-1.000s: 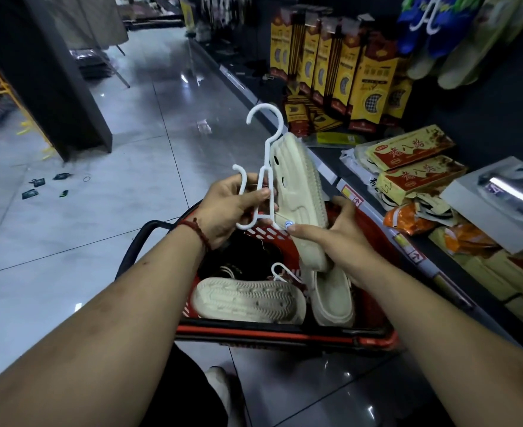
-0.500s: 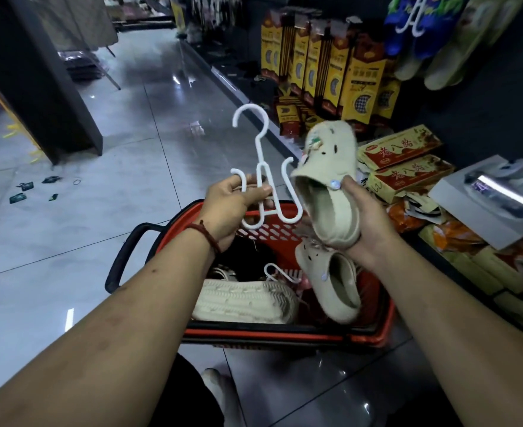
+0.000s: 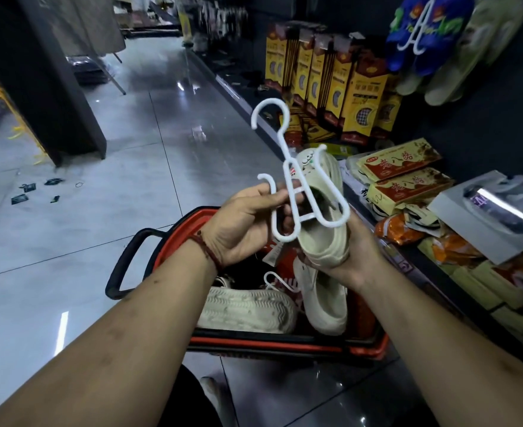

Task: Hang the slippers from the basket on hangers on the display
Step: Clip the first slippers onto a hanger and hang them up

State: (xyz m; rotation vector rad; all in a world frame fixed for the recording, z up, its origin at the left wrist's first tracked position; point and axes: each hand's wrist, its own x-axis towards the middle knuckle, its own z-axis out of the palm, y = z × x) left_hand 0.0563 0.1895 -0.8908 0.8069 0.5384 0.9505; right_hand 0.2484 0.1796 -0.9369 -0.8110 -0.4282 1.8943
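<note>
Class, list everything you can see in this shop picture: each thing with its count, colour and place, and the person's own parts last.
Hanger: one, white, held up over the basket.
Slipper: one, cream, against the hanger.
Basket: one, red, black handle, on the floor.
Slippers in basket: two seen, cream.
Spare hanger: one, white, in the basket.
Hung slippers: blue and pale green, count unclear, upper right.
Boxes: several, yellow, on the shelf.
Left hand: holds the hanger.
Right hand: holds the slipper.

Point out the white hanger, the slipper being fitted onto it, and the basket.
white hanger (image 3: 289, 192): head view, central stem.
held slipper (image 3: 324, 241): head view, heel-side rim.
red basket (image 3: 284, 343): head view, near rim.
</note>
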